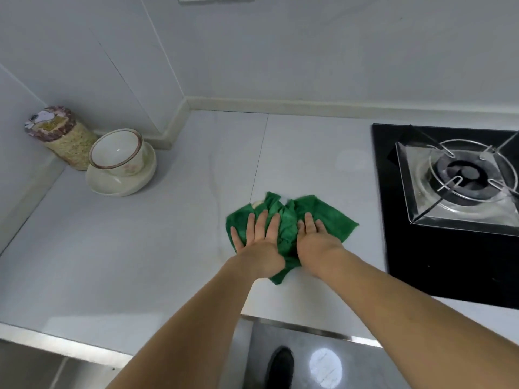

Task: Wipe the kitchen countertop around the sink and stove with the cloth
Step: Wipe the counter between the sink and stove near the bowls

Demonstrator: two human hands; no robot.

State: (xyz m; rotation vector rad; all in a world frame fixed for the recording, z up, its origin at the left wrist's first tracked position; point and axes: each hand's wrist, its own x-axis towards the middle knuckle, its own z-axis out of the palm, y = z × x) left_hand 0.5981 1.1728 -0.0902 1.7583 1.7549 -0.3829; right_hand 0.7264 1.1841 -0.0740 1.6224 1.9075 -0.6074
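Observation:
A crumpled green cloth (334,217) lies on the white countertop (140,248), just left of the black gas stove (449,214). My left hand (257,242) presses flat on the cloth's left part with its fingers straight and spread. My right hand (316,240) presses flat on the cloth's right part, fingers pointing away from me. The two hands lie side by side, with a ridge of cloth bunched up between them. No sink shows in this view.
A cream bowl (118,153) on a plate (120,181) and a patterned tin (61,136) stand in the far left corner by the wall. The stove's metal burner ring (469,172) is at right. The counter's steel front edge (56,343) runs below.

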